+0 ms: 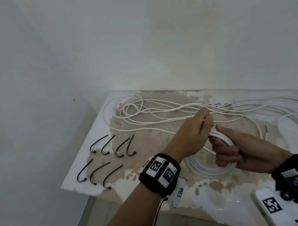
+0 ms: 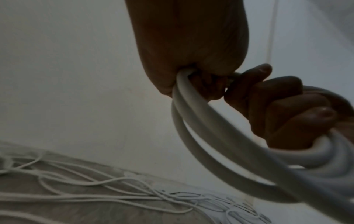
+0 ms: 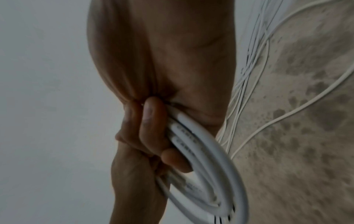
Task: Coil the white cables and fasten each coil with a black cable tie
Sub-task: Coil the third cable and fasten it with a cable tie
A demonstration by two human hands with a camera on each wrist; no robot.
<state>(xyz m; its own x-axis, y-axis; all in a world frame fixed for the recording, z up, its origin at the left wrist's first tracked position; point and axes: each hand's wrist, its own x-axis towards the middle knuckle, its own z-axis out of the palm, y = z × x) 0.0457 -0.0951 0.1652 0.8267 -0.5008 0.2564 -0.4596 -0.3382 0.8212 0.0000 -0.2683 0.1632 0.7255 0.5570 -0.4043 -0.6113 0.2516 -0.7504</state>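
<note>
Gripping hands (image 1: 218,140) round smooth white coil (image 1: 209,170)

Work surface was a white tabletop (image 1: 96,133) with the coating worn through to mottled beige over most of the middle, pushed up against the wall. Seven black cable ties (image 1: 101,160) lay on my near-left part of it, loosely in two rows, each curved and apart from the others. Thin white cables (image 1: 144,113) sprawled in long tangled loops across the far side. Near me, a thicker white cable coil (image 1: 203,169) seemed to rest partly on the top.
</note>
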